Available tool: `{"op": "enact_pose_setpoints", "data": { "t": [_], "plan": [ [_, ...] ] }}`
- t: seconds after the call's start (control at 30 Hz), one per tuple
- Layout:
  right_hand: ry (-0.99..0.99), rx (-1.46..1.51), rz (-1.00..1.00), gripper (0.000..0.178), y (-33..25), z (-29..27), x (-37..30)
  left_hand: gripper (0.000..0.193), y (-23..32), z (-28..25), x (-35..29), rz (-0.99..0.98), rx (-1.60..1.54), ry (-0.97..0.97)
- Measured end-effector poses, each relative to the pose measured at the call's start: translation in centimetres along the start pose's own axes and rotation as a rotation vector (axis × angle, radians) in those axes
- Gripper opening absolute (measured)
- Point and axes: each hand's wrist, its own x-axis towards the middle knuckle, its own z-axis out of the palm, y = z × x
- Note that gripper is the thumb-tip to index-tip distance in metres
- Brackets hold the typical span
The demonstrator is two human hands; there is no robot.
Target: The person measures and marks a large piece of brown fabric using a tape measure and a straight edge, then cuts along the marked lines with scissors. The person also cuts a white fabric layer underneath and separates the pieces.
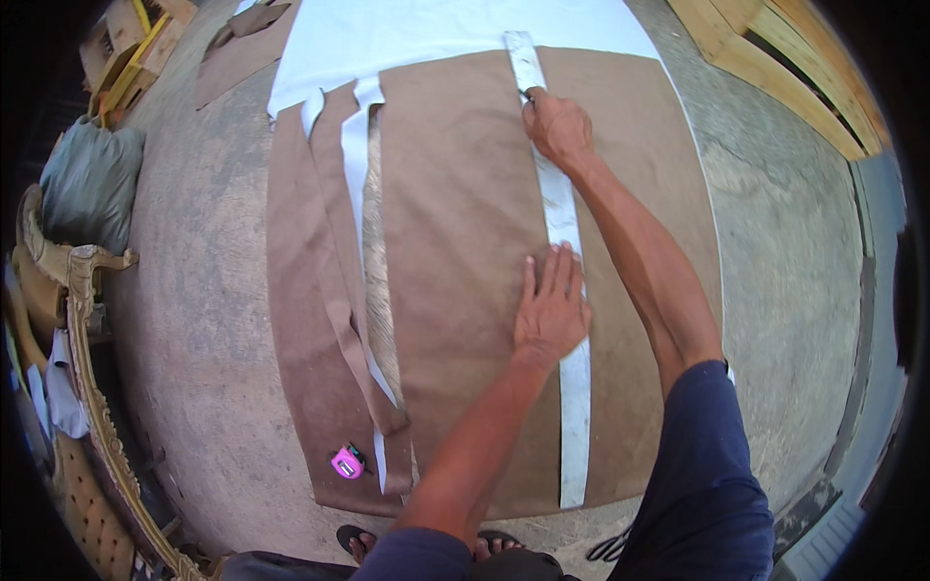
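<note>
A long, pale metal straightedge (573, 407) lies lengthwise over a sheet of brown fabric (455, 213) spread on the floor. My left hand (552, 315) presses on it about midway, fingers stretched out and slightly apart. Farther up, my right hand (560, 128) is closed at the straightedge's left edge, near its far end. A small dark tip shows by its fingers, but what it belongs to is hidden. Left of my hands, a narrow cut strip (334, 261) of the fabric lies twisted, its white underside partly turned up. A pink tape measure (348, 462) rests on the fabric's near left part.
White fabric (465, 24) extends beyond the brown sheet. At the left stand a carved furniture frame (92, 387) and a stuffed grey-green sack (92, 179). A wooden frame (785, 73) sits at the far right. My sandalled feet (499, 542) are at the near edge.
</note>
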Motion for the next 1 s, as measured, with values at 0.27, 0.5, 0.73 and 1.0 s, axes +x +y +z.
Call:
{"op": "enact_pose_setpoints", "data": {
  "t": [0.27,0.5,0.73,1.0],
  "plan": [
    [0.082,-0.262,-0.076,0.034,1.0,5.5,11.7,0.066,-0.4,-1.0,0.2,-0.009,-0.045,-0.038],
    [-0.015,-0.34,-0.264,0.024,-0.7,3.2,8.3,0.066,-0.3,-0.9,0.2,-0.006,-0.041,-0.037],
    [-0.408,-0.357,-0.553,0.007,-3.4,-6.0,-14.2,0.064,-0.3,-1.3,0.4,-0.056,-0.219,-0.231],
    [-0.062,-0.001,0.131,0.028,-4.2,-18.2,-25.6,0.058,0.2,-1.5,0.0,0.061,0.149,0.04]
  ]
}}
